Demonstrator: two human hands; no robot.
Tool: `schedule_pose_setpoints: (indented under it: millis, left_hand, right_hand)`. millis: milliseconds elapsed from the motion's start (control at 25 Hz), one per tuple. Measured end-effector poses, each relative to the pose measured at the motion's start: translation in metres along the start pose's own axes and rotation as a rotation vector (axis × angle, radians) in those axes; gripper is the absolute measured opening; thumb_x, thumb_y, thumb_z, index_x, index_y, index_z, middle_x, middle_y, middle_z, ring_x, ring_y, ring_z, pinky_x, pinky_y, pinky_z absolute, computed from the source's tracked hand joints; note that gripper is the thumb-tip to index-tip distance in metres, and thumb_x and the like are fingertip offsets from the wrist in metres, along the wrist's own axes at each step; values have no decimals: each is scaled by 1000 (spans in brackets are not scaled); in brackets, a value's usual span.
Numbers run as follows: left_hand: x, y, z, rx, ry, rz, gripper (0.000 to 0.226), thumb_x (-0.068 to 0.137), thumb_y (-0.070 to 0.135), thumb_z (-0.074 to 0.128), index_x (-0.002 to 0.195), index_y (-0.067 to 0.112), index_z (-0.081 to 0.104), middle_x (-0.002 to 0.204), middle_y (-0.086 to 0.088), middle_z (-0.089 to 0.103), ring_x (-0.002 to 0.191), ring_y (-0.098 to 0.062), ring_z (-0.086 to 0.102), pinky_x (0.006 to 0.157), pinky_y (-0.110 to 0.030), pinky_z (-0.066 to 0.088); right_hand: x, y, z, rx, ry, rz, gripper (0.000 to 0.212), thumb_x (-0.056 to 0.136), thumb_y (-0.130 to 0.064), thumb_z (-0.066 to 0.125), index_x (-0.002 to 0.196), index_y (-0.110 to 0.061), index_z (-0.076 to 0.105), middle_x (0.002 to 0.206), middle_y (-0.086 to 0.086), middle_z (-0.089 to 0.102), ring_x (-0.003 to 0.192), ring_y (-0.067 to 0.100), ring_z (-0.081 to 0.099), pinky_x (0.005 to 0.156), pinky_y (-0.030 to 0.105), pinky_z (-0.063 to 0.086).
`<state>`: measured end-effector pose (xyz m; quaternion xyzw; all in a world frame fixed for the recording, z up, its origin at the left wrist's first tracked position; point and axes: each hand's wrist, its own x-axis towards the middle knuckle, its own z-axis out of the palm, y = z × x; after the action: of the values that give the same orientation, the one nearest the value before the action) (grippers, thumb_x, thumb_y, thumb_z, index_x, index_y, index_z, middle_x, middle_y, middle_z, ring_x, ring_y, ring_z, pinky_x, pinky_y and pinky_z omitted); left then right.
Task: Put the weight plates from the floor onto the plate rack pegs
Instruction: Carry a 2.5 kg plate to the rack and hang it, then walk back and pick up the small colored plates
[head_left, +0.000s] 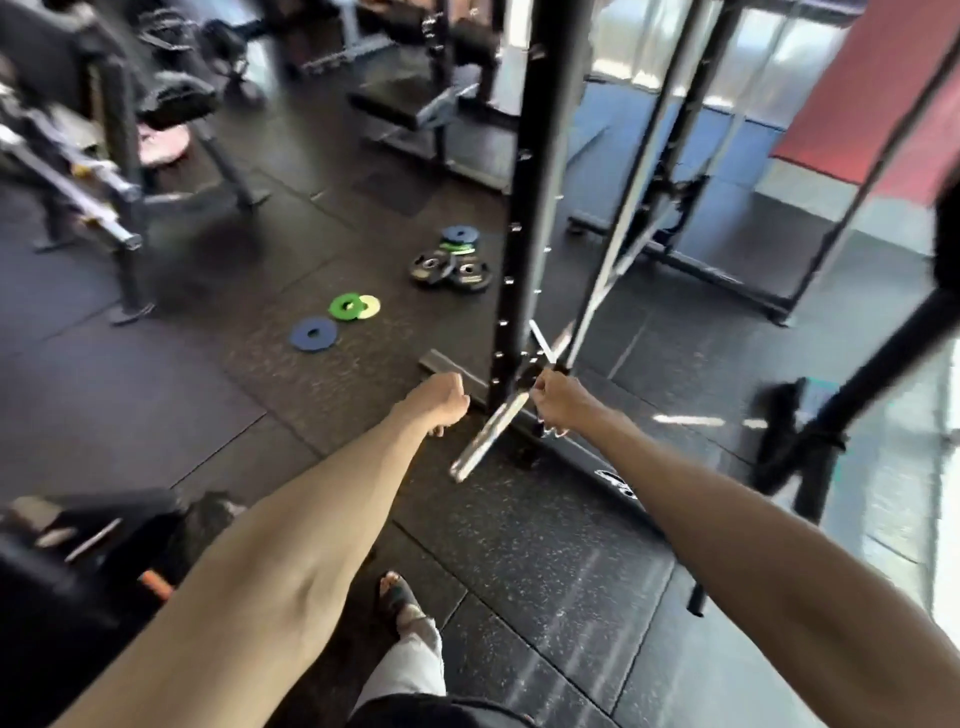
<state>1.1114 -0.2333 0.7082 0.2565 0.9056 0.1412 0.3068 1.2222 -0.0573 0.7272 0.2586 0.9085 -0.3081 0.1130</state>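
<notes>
Weight plates, on the floor left of the black perforated rack upright (530, 208): blue rubber disc (313, 334), green disc (344, 306) touching a pale yellow one (370, 306), black iron stack (449, 269) closest to the upright. Your left hand (441, 402), arm outstretched, fingers curled on nothing, is nearer them. Your right hand (558, 402) meets the chrome peg (488, 436) at the upright's foot; its grip cannot be told. The peg's long axis points toward you.

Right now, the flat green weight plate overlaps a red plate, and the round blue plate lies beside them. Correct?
No: the head view shows the flat green weight plate overlapping a pale yellow plate, not red. The round blue plate lies beside them.
</notes>
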Motion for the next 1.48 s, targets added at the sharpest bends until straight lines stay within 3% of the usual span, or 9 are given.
schedule_pose_setpoints:
  millis: [120, 240, 400, 560, 680, 880, 1040, 1200, 1480]
  left_hand:
    - [3, -116, -18, -60, -33, -203, 30, 98, 29, 40, 93, 6, 57, 75, -11, 71, 59, -27, 72, 66, -42, 62]
    - [8, -201, -40, -99, 4, -296, 30, 99, 27, 39, 89, 5, 58, 70, -9, 65, 57, -26, 69, 61, -35, 59]
    - [10, -288, -65, -195, 67, -379, 30, 101, 24, 40, 105, 2, 60, 92, -17, 69, 60, -25, 64, 57, -30, 52]
    - [8, -353, -75, -311, 94, -459, 29, 100, 26, 39, 98, 5, 60, 90, -15, 70, 66, -26, 69, 59, -34, 55]
    - [18, -381, -70, -377, 75, -508, 34, 102, 24, 39, 106, -1, 62, 89, -15, 69, 65, -25, 68, 51, -29, 49]
    - [66, -404, -68, -435, -32, -540, 31, 103, 25, 37, 111, 3, 58, 91, -13, 67, 76, -25, 69, 63, -34, 51]
    - [145, -408, -100, -458, -70, -527, 31, 103, 22, 35, 115, 0, 53, 87, -15, 68, 71, -27, 67, 68, -39, 57]
    - [235, -398, -155, -419, -77, -539, 25, 102, 25, 35, 106, 11, 55, 90, -13, 69, 79, -29, 71, 77, -43, 60]
    - [373, -393, -227, -327, -112, -463, 23, 103, 27, 37, 107, 13, 55, 106, -9, 64, 98, -29, 61, 76, -36, 45]
  right_hand:
    - [50, -84, 60, -126, -154, -103, 15, 97, -24, 48, 93, -14, 58, 104, 17, 68, 101, 34, 65, 78, 29, 45]
    - [94, -163, 113, -221, -248, -209, 26, 100, -26, 46, 112, -7, 60, 110, 17, 67, 104, 34, 64, 85, 36, 49]
    - [134, -245, 174, -365, -415, -326, 30, 99, -28, 47, 114, -5, 60, 118, 23, 66, 110, 38, 63, 87, 39, 48]
    - [169, -297, 216, -434, -500, -394, 32, 101, -26, 45, 117, -1, 57, 123, 25, 63, 115, 39, 60, 88, 39, 46]
    - [192, -313, 238, -460, -560, -425, 32, 102, -22, 44, 118, 2, 57, 122, 25, 64, 113, 39, 60, 87, 37, 46]
    - [247, -321, 260, -508, -663, -419, 30, 101, -23, 44, 118, -1, 57, 124, 24, 63, 115, 40, 59, 87, 38, 45]
    - [320, -331, 256, -499, -716, -417, 28, 103, -21, 41, 118, -1, 54, 121, 24, 63, 111, 39, 60, 87, 40, 46]
    - [415, -343, 232, -471, -721, -371, 31, 103, -24, 41, 122, -3, 53, 125, 23, 62, 114, 39, 59, 93, 43, 48]
    - [559, -364, 196, -463, -686, -285, 32, 104, -24, 39, 124, -3, 54, 125, 22, 63, 115, 39, 59, 95, 43, 48]
